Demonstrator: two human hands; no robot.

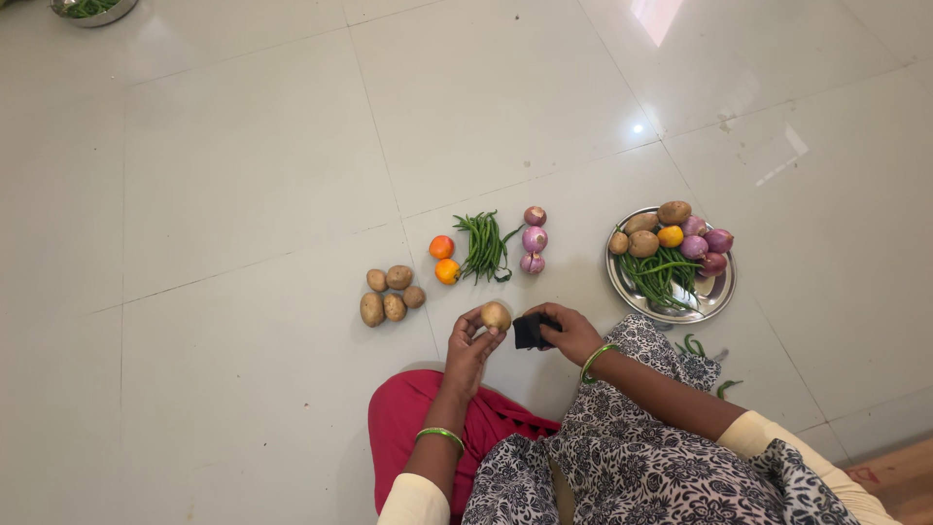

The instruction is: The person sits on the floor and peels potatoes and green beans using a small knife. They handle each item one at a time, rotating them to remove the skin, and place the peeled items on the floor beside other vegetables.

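Bright, even daylight fills the scene; a window's glare gleams on the glossy tiled floor (243,175) at top right. Shadows are soft and faint. Focus is sharp, with slight wide-angle bending at the edges.

Glossy pale tiled floor (243,175) reflecting overhead light.
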